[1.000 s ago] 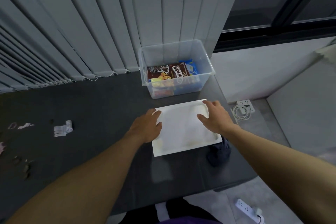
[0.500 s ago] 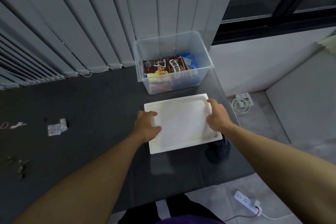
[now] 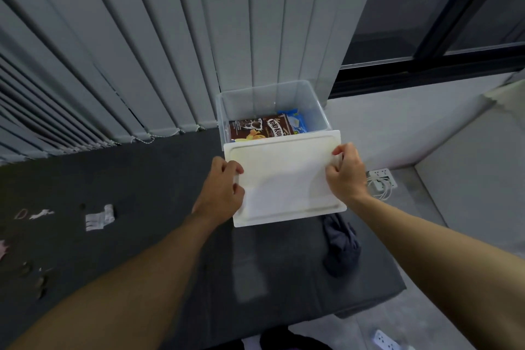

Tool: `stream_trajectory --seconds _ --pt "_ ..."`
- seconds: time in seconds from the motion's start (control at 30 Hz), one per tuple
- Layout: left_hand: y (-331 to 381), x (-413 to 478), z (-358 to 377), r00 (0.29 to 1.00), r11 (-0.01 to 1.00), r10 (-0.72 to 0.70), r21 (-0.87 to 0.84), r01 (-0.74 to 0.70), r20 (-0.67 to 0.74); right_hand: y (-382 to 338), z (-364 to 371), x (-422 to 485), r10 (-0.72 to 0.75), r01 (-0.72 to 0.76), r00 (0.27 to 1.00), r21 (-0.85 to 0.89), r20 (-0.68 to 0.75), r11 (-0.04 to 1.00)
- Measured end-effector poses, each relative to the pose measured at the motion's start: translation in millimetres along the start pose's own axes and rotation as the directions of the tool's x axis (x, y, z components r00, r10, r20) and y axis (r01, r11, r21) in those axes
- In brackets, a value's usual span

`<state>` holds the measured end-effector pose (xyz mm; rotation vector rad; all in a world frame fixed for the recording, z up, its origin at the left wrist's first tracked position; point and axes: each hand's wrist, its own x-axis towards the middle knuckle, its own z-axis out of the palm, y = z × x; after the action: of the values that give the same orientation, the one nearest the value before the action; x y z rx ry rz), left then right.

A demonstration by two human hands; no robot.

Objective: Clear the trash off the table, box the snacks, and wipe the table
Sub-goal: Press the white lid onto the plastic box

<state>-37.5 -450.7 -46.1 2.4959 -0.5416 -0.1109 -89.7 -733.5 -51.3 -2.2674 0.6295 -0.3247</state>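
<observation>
Left hand (image 3: pixel 220 193) and right hand (image 3: pixel 348 176), fingers (image 3: pixel 339 150) curled, grip the lid's (image 3: pixel 284 179) short ends, with the open box (image 3: pixel 255 102) lying just beyond at twelve o'clock.

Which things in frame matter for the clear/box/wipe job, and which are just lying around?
Job: white lid, gripped by left hand and right hand; clear box; snack packs; paper scraps; dark cloth.
Lying about: floor power strip; blinds.

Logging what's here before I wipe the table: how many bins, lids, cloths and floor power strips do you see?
Clear plastic bin: 1
White lid: 1
Dark cloth: 1
White power strips: 2
Total: 5
</observation>
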Motion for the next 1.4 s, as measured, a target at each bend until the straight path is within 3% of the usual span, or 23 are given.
stream_trajectory --seconds 0.2,0.33,0.67,0.9,1.23,1.4 --pt "13.4 32.7 -23.9 0.987 0.995 -0.068 -0.083 0.057 -0.144 -32.1 -6.2 32.5 -0.058 0.058 0.998 -0.037 0.000 0.998" --pt "15.6 60.4 -29.9 0.979 0.984 -0.169 -0.071 0.161 -0.115 -54.3 -8.1 62.3 0.032 -0.024 0.997 -0.117 0.074 0.993" --pt "8.4 107.0 -27.8 0.970 0.974 -0.222 0.023 0.225 -0.099 -69.5 4.8 103.4 0.063 0.009 0.988 -0.461 0.142 0.888" --pt "2.1 130.9 -21.0 0.964 0.965 -0.254 0.047 0.257 -0.075 -54.2 27.2 133.0 -0.005 0.051 0.995 -0.451 0.102 0.891" --pt "-1.6 161.2 -19.0 0.961 0.963 -0.266 -0.050 0.263 -0.080 -60.7 44.1 160.4 -0.049 0.069 0.997 -0.368 0.063 0.927" --pt "-8.7 166.9 -8.1 0.966 0.954 -0.260 0.150 0.258 -0.006 -64.8 53.1 165.0 -0.097 0.128 0.991 -0.420 0.095 0.899"
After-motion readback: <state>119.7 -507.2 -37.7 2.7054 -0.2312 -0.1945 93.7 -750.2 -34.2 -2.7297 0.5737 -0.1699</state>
